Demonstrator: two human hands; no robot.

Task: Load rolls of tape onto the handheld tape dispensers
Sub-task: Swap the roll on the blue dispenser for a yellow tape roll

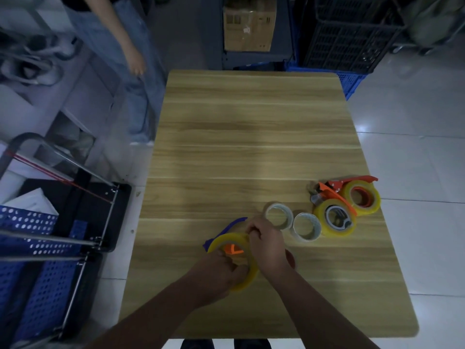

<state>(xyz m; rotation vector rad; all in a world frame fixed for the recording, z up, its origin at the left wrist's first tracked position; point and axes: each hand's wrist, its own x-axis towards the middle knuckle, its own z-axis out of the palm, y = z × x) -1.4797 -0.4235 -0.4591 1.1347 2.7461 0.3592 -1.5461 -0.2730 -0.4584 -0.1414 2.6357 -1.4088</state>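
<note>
Nearest the camera, two bare forearms reached in over the near edge of the wooden counter. The left hand was closed around the lower rim of a yellow tape roll, and the right hand was curled over the roll's right side, its fingertips pinched at the top edge. The roll sat around an orange hub of a blue dispenser, whose blade end stuck out beyond the roll toward the far side. Whether the roll was fully seated on the hub could not be told, since the hands covered much of it.

To the right, near the counter's right edge, two orange dispensers already carried yellow rolls: a nearer one and a farther one, lying touching each other. Those two looked done. Between them and the hands stood two clear tape rolls, side by side and loose on the counter, with no empty dispenser visible for them.

By that reckoning the task was well along: two dispensers loaded, a third in hand, and probably only the tape end left to thread through the blue one.
</note>
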